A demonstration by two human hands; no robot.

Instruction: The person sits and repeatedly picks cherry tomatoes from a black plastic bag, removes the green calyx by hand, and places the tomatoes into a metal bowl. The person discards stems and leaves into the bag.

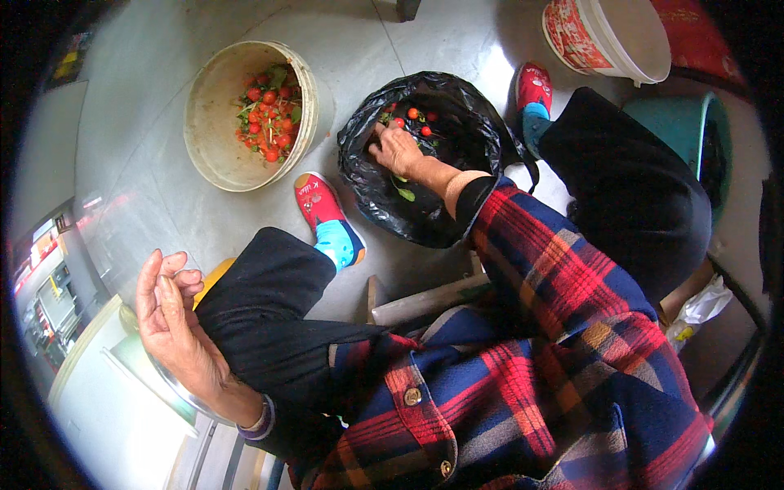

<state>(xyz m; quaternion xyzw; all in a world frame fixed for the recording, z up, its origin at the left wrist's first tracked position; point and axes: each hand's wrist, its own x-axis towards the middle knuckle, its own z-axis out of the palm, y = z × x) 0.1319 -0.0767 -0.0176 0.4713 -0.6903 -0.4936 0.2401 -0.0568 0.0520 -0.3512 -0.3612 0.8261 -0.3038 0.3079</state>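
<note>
My right hand (395, 150) reaches down into a container lined with a black plastic bag (453, 214). Its fingers are bent beside a few small red tomatoes (425, 131) and green leaves (404, 193). Whether they grip anything is hidden. Raised beside my left knee is my left hand (184, 343), fingers loosely curled and parted, with nothing visible in it. To the left of the bag, a tilted cream plastic bucket (211, 128) holds many small red tomatoes (269, 122) mixed with stems and leaves.
A white bucket with a red printed label (579, 40) lies tilted at upper right. Near my right leg is a teal tub (664, 125). White containers (116, 398) stand at lower left. My red shoes (317, 199) flank the bag on the grey floor (147, 147).
</note>
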